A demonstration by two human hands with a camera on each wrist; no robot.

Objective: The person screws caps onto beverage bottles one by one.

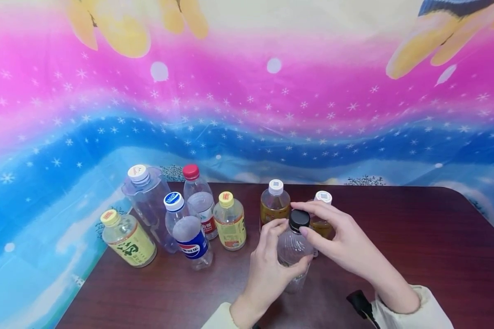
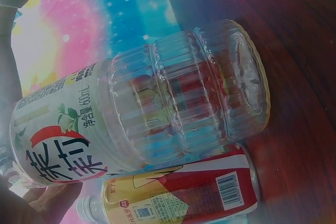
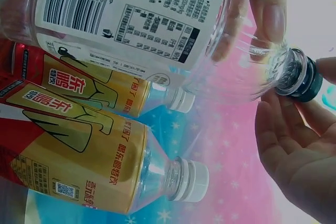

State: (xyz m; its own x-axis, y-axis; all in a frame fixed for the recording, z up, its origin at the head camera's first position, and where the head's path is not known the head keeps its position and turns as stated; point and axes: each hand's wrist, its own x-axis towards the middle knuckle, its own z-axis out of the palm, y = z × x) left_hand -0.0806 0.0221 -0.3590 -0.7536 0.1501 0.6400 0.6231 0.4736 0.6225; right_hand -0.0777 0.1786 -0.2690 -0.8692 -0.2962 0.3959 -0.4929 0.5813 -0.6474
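A clear ribbed plastic bottle stands roughly upright in front of me, and its black cap is on the neck. My left hand grips the upper body of this bottle, fingers on one side and thumb on the other. At the top, my right hand pinches the cap between thumb and fingers. The left wrist view shows the bottle's white label with green leaves and a red stroke. The right wrist view shows the screw neck inside the cap.
Close behind are two white-capped bottles with red and gold labels. To the left stand a blue-labelled cola bottle, a red-capped bottle, two yellow-capped bottles and a large clear bottle. A printed cloth hangs behind the table.
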